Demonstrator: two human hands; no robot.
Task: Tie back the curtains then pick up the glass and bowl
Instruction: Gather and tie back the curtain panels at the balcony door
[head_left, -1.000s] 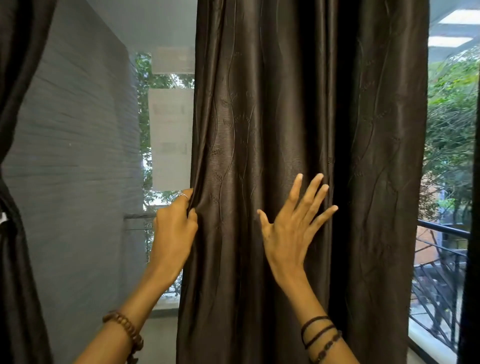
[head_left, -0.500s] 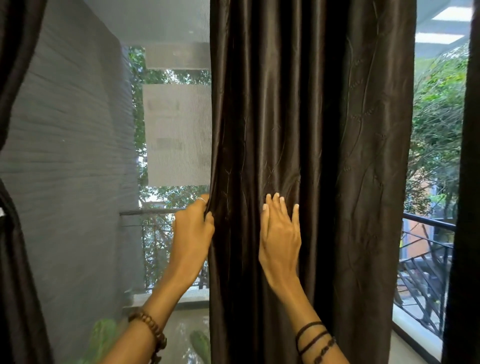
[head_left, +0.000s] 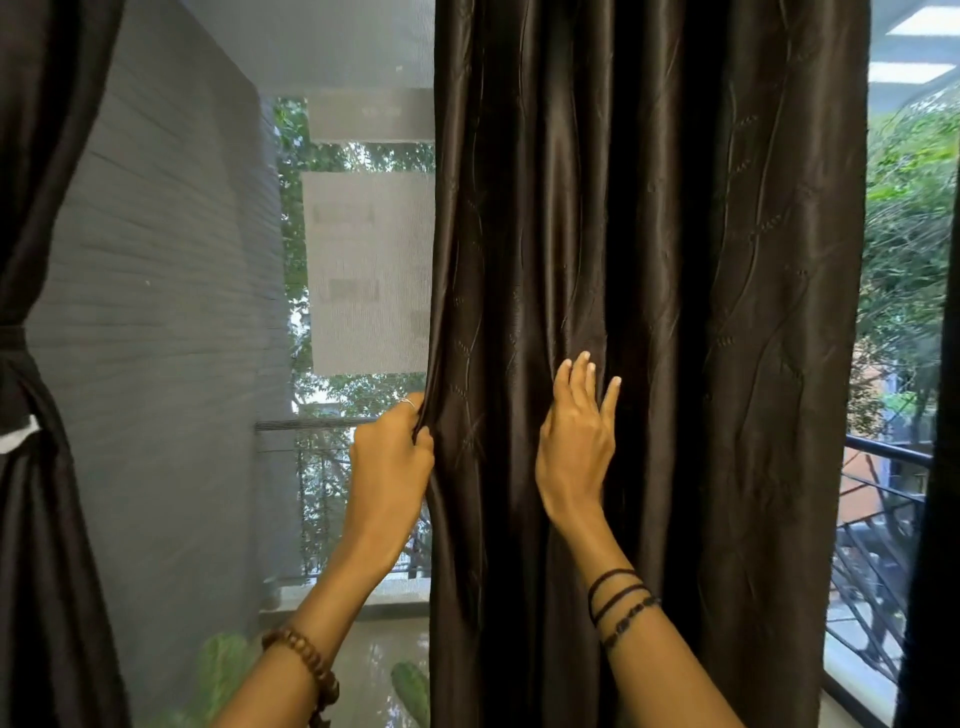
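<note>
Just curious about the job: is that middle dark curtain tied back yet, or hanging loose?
Hanging loose. The curtain falls straight with no band round it; the left hand pinches its edge, and the right hand rests on its folds.

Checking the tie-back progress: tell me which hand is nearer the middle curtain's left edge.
Left. The left hand grips the left edge of the middle curtain itself; the right hand rests on the folds further toward the curtain's centre.

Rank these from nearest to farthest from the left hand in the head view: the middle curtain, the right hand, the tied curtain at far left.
1. Middle curtain: its left edge is pinched in the left hand.
2. Right hand: just to the right, flat on the same curtain.
3. Tied curtain: at the far left edge.
</note>
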